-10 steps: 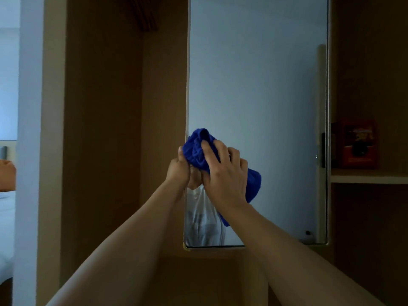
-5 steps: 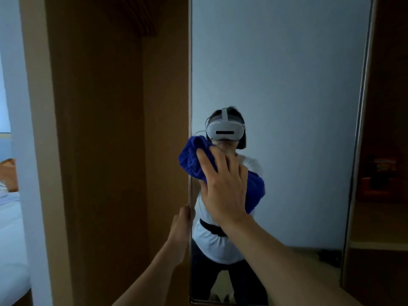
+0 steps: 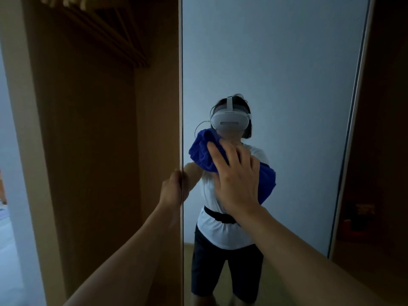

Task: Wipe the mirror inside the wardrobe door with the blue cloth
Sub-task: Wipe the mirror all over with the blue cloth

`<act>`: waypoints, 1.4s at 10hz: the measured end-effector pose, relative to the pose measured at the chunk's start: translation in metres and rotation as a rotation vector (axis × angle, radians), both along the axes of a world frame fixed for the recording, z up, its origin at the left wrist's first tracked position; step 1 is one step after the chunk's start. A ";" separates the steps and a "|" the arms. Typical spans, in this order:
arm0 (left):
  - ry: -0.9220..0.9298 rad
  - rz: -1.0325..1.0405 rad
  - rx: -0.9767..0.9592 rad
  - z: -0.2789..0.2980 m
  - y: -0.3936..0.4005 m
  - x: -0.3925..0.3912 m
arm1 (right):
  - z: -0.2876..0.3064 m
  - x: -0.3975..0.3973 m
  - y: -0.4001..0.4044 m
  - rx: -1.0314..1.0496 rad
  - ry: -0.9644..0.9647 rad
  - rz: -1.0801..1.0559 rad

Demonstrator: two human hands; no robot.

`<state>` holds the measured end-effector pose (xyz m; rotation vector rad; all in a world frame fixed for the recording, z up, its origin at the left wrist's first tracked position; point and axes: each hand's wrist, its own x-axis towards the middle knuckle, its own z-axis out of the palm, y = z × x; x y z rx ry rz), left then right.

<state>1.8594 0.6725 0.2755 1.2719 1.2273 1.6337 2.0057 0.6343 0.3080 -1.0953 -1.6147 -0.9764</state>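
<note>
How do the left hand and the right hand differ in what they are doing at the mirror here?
The right hand is spread flat, pressing the bunched blue cloth against the mirror glass; the left hand holds no cloth and is curled round the mirror's left edge. The right hand sits higher and further in over the glass than the left hand. Both are bare and touch the mirror door.

blue cloth (image 3: 202,154) partly behind right hand (image 3: 237,184), mirror (image 3: 287,74) cropped top and bottom

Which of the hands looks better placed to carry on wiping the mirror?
Right. The right hand presses the blue cloth flat against the mirror, while the left hand grips its edge.
</note>
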 end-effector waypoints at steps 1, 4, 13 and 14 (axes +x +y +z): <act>-0.052 0.012 -0.017 0.043 0.000 0.003 | 0.027 0.011 0.003 0.011 -0.122 -0.012; -0.055 0.033 -0.062 0.074 -0.014 0.007 | 0.030 0.018 -0.009 -0.139 -0.386 0.038; -0.089 -0.141 -0.002 0.171 0.023 0.000 | 0.238 -0.028 0.006 0.069 -0.163 -0.161; -0.125 -0.167 -0.004 0.171 0.021 0.002 | 0.260 -0.026 0.006 0.063 -0.129 -0.186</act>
